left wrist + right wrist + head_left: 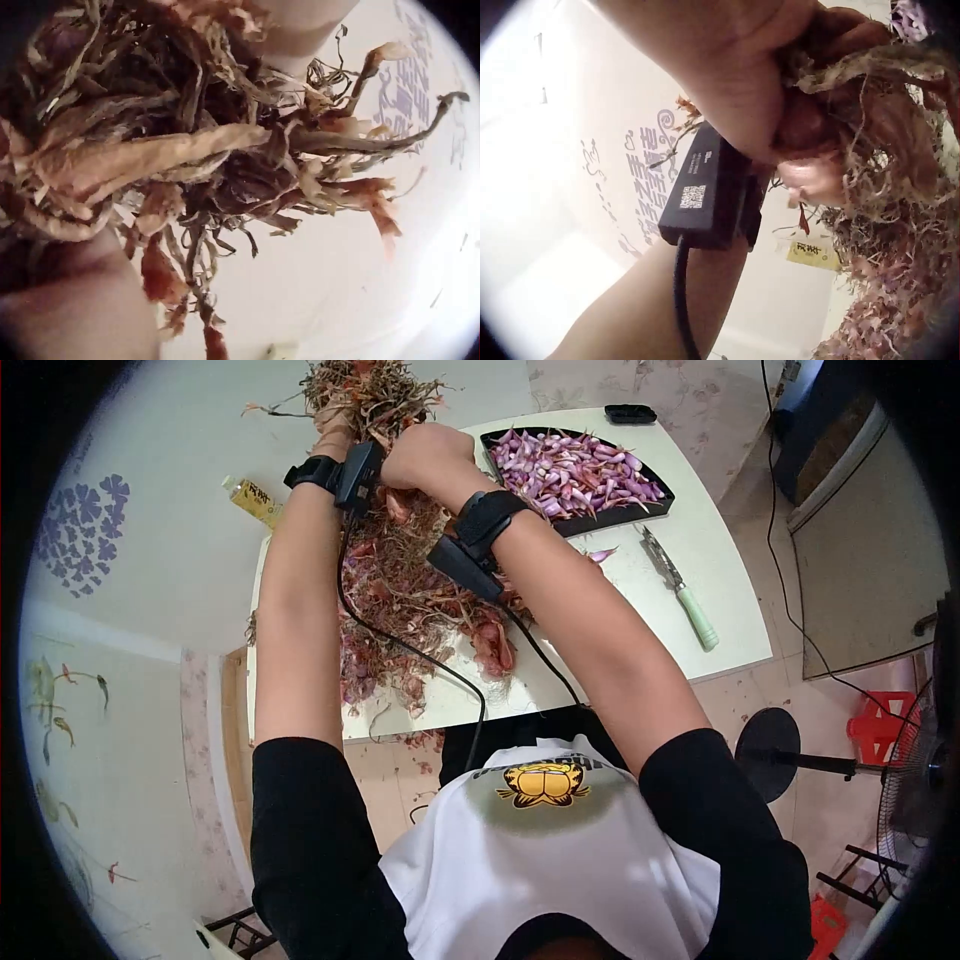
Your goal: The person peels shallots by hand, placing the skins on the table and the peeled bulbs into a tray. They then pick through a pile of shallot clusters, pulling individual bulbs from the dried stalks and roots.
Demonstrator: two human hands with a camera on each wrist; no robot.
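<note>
High above the far side of the table, my left hand (pixel 336 434) grips a bunch of dried shallots (pixel 372 398) by its withered tops. In the left wrist view, brown papery stalks (pixel 150 161) stick out between the fingers. Close beside it, my right hand (pixel 430 457) is curled round the lower part of the same bunch, with stringy roots (pixel 862 142) hanging from it in the right wrist view. Below both hands spreads a heap of dry skins and roots (pixel 405 575). What the right fingers enclose is mostly hidden.
A black fan-shaped tray (pixel 622 514) of peeled purple shallots (pixel 575 472) stands right of the hands. A green-handled knife (pixel 690 605) lies nearer the right edge. A yellow-labelled bottle (pixel 255 502) is at the left, a small black case (pixel 631 414) at the back.
</note>
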